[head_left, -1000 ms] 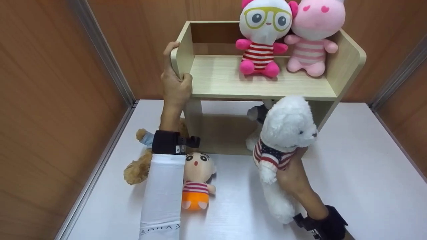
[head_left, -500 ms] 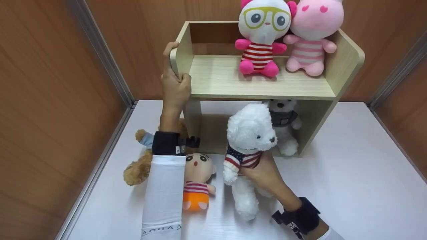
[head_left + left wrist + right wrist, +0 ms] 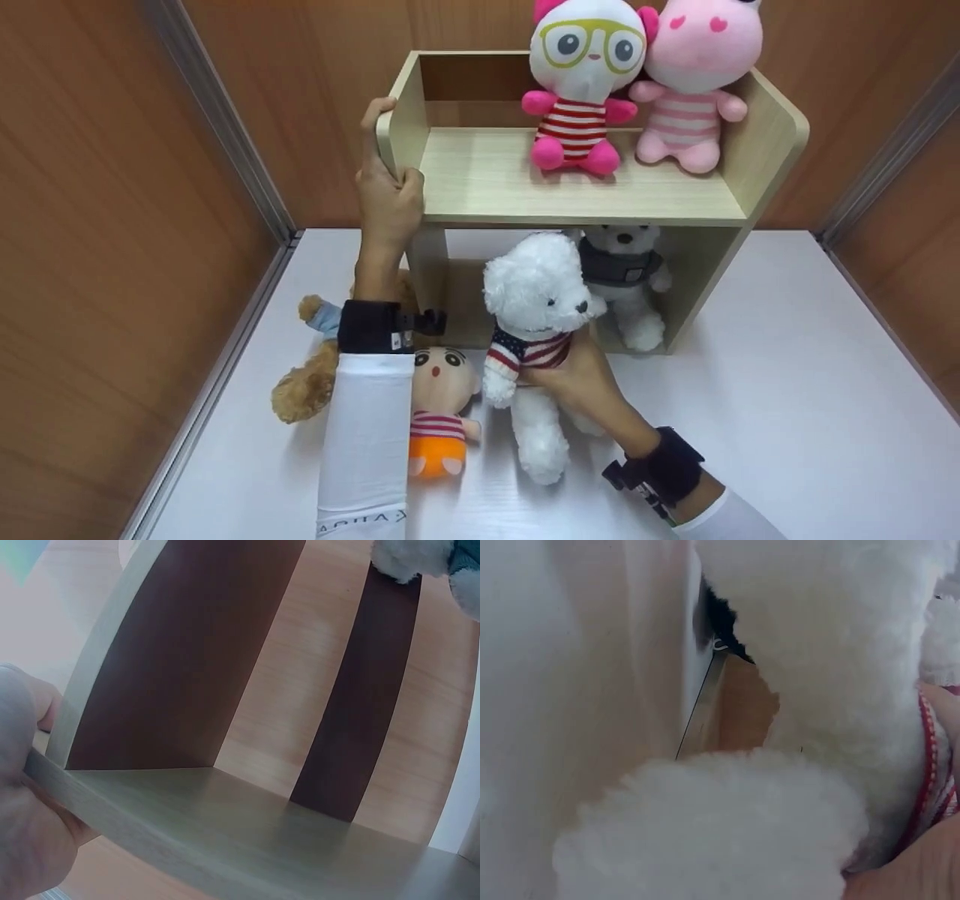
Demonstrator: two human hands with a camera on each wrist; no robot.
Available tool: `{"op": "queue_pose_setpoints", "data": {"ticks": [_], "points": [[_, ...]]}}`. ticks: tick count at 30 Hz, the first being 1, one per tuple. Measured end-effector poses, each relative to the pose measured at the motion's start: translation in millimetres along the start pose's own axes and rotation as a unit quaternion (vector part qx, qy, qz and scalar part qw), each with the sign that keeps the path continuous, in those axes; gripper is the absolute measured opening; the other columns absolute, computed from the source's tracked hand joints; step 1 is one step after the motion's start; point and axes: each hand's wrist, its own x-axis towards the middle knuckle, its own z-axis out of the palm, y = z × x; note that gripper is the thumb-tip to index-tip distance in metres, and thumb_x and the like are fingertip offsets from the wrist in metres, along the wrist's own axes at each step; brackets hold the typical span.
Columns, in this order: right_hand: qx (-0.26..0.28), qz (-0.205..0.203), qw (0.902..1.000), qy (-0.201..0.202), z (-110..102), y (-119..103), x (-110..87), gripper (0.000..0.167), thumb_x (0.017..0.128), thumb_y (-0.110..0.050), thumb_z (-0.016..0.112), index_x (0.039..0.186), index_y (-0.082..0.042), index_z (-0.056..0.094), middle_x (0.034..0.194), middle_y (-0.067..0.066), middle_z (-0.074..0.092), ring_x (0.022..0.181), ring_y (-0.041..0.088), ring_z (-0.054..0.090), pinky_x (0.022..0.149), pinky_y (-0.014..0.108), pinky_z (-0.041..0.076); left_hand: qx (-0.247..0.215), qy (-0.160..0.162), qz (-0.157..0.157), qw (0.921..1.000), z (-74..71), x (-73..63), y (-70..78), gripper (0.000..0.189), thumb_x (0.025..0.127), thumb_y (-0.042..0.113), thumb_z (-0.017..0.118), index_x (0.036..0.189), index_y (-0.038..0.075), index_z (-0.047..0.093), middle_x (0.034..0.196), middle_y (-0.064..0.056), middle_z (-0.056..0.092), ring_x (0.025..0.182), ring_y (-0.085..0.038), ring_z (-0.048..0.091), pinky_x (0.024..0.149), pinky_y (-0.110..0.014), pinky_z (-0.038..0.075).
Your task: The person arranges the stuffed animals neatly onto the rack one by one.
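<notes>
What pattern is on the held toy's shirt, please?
The shirt shows red-white stripes and white-specked dark blue, best in the head view.

White table [image 3: 787, 360], low in frame, carried shelf [image 3: 472, 195] at centre, doll [image 3: 439, 424] lower centre, brown plush [image 3: 304, 390] lower left. Shelf top, upper right, held panda [image 3: 576, 112], pink plush [image 3: 690, 112]; lower tier, grey-vested plush [image 3: 619, 270].

The white toy [image 3: 529, 304] looks fluffy plush, the shelf [image 3: 480, 176] smooth wood.
</notes>
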Motion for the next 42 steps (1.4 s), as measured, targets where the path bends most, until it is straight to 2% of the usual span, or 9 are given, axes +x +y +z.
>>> {"op": "queue_pose_setpoints", "data": {"ticks": [3, 7, 9, 16, 23, 27, 32, 39, 42], "points": [[-0.006, -0.015, 0.9999, 0.001, 3.5, -1.9, 4.8, 0.116, 0.057, -0.021, 0.098, 0.152, -0.013, 0.031, 0.143, 0.01, 0.054, 0.134, 0.03, 0.053, 0.118, 0.048, 0.038, 0.001, 0.002, -0.005, 1.0, -1.0, -1.0, -0.5, 0.079, 0.083, -0.013, 0.041, 0.149, 0.031, 0.036, 0.149, -0.003, 0.048, 0.124, -0.018, 0.055, 0.092, -0.039, 0.053], [-0.004, -0.03, 0.9995, 0.004, 7.8, -3.7, 12.0, 0.118, 0.058, -0.024, 0.098, 0.153, -0.01, 0.03, 0.145, 0.012, 0.052, 0.134, 0.032, 0.052, 0.118, 0.049, 0.038, 0.001, -0.001, -0.011, 0.9999, -1.2, -1.1, -0.1, 0.079, 0.084, -0.012, 0.042, 0.149, 0.032, 0.035, 0.15, -0.002, 0.047, 0.125, -0.019, 0.054, 0.095, -0.041, 0.054], [0.002, -0.039, 0.9992, 0.006, 9.7, -4.0, 16.7, 0.116, 0.058, -0.025, 0.098, 0.152, -0.008, 0.031, 0.144, 0.013, 0.053, 0.133, 0.032, 0.053, 0.118, 0.049, 0.038, 0.001, -0.003, -0.009, 1.0, -1.0, -0.8, 0.3, 0.079, 0.085, -0.012, 0.042, 0.15, 0.032, 0.035, 0.151, -0.002, 0.046, 0.126, -0.019, 0.054, 0.097, -0.041, 0.053], [-0.007, -0.066, 0.9977, 0.014, 15.5, -3.4, 33.6, 0.105, 0.06, -0.026, 0.098, 0.146, -0.007, 0.039, 0.132, 0.01, 0.062, 0.123, 0.029, 0.06, 0.112, 0.045, 0.045, -0.008, 0.007, 0.005, 0.9999, -0.5, 0.1, 0.8, 0.078, 0.082, -0.013, 0.041, 0.148, 0.029, 0.037, 0.145, -0.004, 0.05, 0.122, -0.019, 0.054, 0.088, -0.037, 0.05], [0.016, -0.07, 0.9971, 0.024, 22.7, 1.1, 51.8, 0.1, 0.062, -0.026, 0.098, 0.144, -0.012, 0.043, 0.132, 0.005, 0.061, 0.123, 0.024, 0.059, 0.113, 0.041, 0.044, -0.012, 0.006, 0.007, 0.9999, 0.1, 0.1, 0.9, 0.076, 0.084, -0.013, 0.042, 0.148, 0.028, 0.037, 0.149, -0.003, 0.048, 0.126, -0.02, 0.053, 0.097, -0.043, 0.053], [-0.004, -0.049, 0.9982, 0.035, 24.3, -0.4, 59.3, 0.103, 0.062, -0.033, 0.097, 0.146, -0.014, 0.04, 0.135, 0.005, 0.059, 0.125, 0.026, 0.058, 0.114, 0.044, 0.043, -0.012, 0.005, 0.005, 0.9999, 0.9, -0.2, 1.1, 0.076, 0.085, -0.013, 0.042, 0.148, 0.029, 0.037, 0.149, -0.003, 0.048, 0.126, -0.019, 0.054, 0.097, -0.043, 0.053], [-0.028, -0.022, 0.9981, 0.05, 26.1, -2.3, 69.4, 0.114, 0.061, -0.038, 0.096, 0.151, -0.011, 0.032, 0.141, 0.013, 0.051, 0.128, 0.032, 0.054, 0.114, 0.05, 0.042, -0.011, 0.005, -0.002, 0.9999, 1.0, -0.6, 1.4, 0.076, 0.086, -0.013, 0.043, 0.148, 0.03, 0.037, 0.149, -0.002, 0.049, 0.125, -0.017, 0.054, 0.097, -0.043, 0.054], [-0.064, -0.055, 0.9924, 0.089, 30.0, -0.5, 88.6, 0.119, 0.06, -0.04, 0.097, 0.15, -0.001, 0.03, 0.137, 0.022, 0.048, 0.126, 0.038, 0.051, 0.113, 0.05, 0.041, -0.02, 0.005, 0.001, 0.9998, 1.8, -1.0, 2.0, 0.076, 0.086, -0.014, 0.042, 0.148, 0.029, 0.037, 0.149, -0.003, 0.049, 0.126, -0.018, 0.055, 0.096, -0.042, 0.054], [-0.087, -0.052, 0.9893, 0.105, 30.5, 0.0, 95.5, 0.125, 0.059, -0.046, 0.097, 0.151, 0.001, 0.027, 0.139, 0.024, 0.047, 0.128, 0.04, 0.05, 0.113, 0.051, 0.042, -0.026, 0.005, 0.0, 0.9996, 1.6, -1.2, 1.9, 0.076, 0.086, -0.013, 0.042, 0.148, 0.03, 0.037, 0.148, -0.002, 0.05, 0.125, -0.019, 0.055, 0.095, -0.041, 0.053]]}}
